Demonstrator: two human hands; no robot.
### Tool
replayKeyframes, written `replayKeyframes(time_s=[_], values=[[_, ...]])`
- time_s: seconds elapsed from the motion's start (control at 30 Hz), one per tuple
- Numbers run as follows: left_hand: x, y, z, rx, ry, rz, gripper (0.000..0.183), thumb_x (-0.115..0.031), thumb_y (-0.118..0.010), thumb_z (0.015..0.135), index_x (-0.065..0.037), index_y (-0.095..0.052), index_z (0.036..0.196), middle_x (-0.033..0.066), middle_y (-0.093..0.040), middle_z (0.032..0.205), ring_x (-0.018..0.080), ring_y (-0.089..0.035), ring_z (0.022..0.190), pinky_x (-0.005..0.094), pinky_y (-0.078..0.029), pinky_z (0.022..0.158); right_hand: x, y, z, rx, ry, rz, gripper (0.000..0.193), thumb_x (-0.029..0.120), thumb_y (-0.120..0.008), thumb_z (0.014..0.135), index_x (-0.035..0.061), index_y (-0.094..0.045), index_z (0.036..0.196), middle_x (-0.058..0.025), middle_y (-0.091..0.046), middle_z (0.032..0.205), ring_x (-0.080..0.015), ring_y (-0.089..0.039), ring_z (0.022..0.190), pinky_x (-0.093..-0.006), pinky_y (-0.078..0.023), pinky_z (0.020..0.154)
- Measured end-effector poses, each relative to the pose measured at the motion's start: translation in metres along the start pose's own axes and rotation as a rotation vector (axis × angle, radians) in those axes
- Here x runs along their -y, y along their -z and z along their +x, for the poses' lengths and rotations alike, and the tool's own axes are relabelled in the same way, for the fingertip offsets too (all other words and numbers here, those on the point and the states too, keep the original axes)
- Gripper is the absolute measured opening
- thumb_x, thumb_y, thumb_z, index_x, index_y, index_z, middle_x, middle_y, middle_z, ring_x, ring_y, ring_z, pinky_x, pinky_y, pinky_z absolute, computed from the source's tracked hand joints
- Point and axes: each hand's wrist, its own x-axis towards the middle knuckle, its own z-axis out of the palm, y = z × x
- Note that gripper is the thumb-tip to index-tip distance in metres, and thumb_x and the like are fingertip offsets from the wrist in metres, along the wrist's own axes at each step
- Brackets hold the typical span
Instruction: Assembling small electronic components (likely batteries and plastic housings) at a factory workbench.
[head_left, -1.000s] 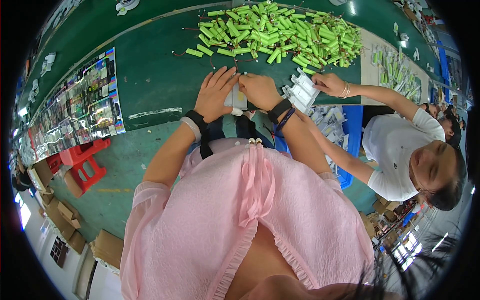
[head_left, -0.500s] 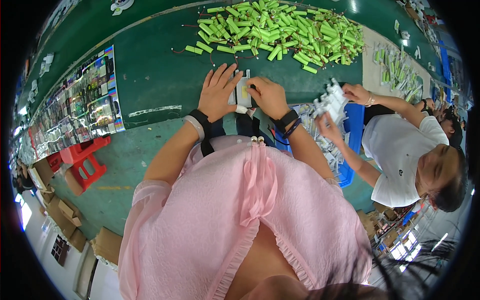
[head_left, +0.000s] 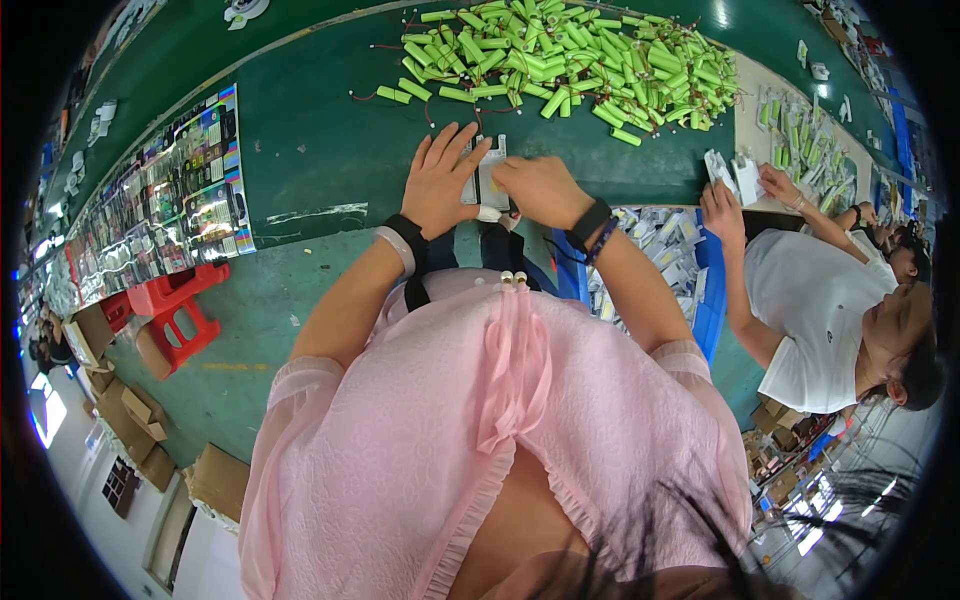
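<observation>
A small, flat white-and-grey casing (head_left: 490, 172) lies near the front edge of the green table, between my hands. My left hand (head_left: 437, 183) has its fingers stretched out and covers the casing's left side, the thumb at its near end. Over the right side bends my right hand (head_left: 545, 190), fingers curled in and knuckles up. Whatever those fingers pinch is hidden under the hand. A white cover, perhaps on a fingertip, shows by my left thumb.
A heap of green cylindrical batteries (head_left: 580, 70) with red leads lies beyond my hands. Printed colourful sheets (head_left: 165, 195) cover the table at left. A blue bin (head_left: 712, 285) of white parts stands at right, beside a co-worker (head_left: 825, 310) holding white pieces. Red stools (head_left: 180, 310) stand at left.
My right hand has turned and curled over the casing, hiding the yellowish patch. My left hand stays on the casing. The co-worker's hands have moved from above the bin toward the table.
</observation>
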Motion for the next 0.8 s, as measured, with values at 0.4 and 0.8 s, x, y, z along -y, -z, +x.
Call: replayKeyframes(time_s=[0.4, 0.8], values=[[-0.073, -0.038, 0.057, 0.06, -0.109, -0.149, 0.102, -0.032, -0.085, 0.064, -0.006, -0.036, 0.149, 0.0136, -0.031, 0.157, 0.0333, -0.029, 0.145, 0.0471, -0.026, 0.118, -0.019, -0.008, -0.11, -0.411, -0.444, 2.088, 0.012, 0.009, -0.054, 0.099, 0.0005, -0.059, 0.106, -0.0076, -0.061, 0.087, -0.0045, -0.04, 0.049, -0.0184, -0.029, 0.041], [-0.06, -0.032, 0.068, 0.168, -0.077, -0.072, 0.108, -0.031, -0.082, 0.06, -0.009, -0.029, 0.153, 0.0085, -0.03, 0.158, 0.0295, -0.025, 0.147, 0.053, -0.017, 0.119, -0.048, -0.008, -0.11, -0.548, -0.744, 1.594, 0.019, 0.017, -0.067, 0.09, 0.0029, -0.063, 0.079, -0.0092, -0.066, 0.075, -0.0166, -0.061, 0.059, -0.0289, -0.041, 0.043]])
